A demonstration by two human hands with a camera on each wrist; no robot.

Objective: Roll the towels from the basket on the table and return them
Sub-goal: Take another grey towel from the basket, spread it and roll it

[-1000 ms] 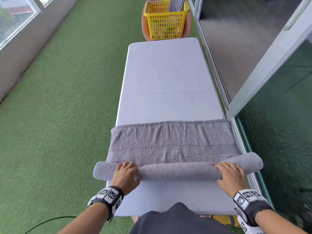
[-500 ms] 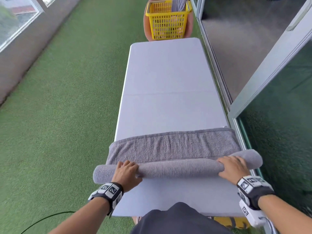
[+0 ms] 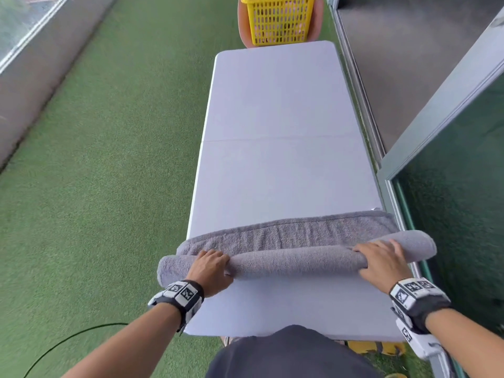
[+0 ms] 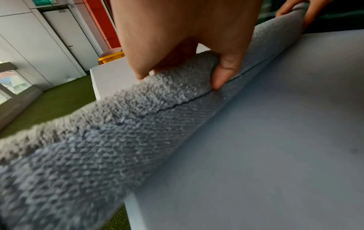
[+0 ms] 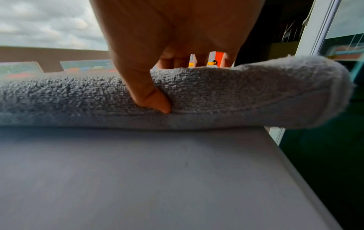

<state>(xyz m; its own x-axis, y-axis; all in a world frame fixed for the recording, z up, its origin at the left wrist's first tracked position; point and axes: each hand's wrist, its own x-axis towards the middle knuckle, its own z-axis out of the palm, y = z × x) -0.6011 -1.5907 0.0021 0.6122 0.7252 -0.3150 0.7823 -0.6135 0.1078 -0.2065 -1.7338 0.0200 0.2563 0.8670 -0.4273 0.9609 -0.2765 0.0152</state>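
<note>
**Head view: left hand (image 3: 210, 268) and right hand (image 3: 381, 261) gripped a part-rolled towel (image 3: 297, 261)**

The grey towel lay across the near end of the white table (image 3: 278, 118), most of it wound into a thick roll that ran from one hand to the other. Each end of the roll stuck out past the outer side of the hand on it and overhung the table's edge. Just beyond the fingers, a short flat strip of towel lay unrolled on the table, its hemmed edge on the far side.

Both hands sat on top of the roll, well apart, with fingers curled over its far side. In the left wrist view, the left thumb (image 4: 224, 73) pressed into the near side of the roll along a woven band, so thumb and fingers clasped the roll between them. In the right wrist view, the right thumb (image 5: 151, 96) dug into the terry on the near side, with the fingers hooked over the top.

Far ahead of the hands, past the bare far end of the table, a yellow mesh basket (image 3: 278, 20) stood on a round orange seat (image 3: 316, 25). What it held could not be made out. Both wrists wore bands with black-and-white markers (image 3: 181, 291). Green turf (image 3: 109, 159) covered the floor off to the left hand's side, with a black cable (image 3: 68, 339) lying on it.
</note>
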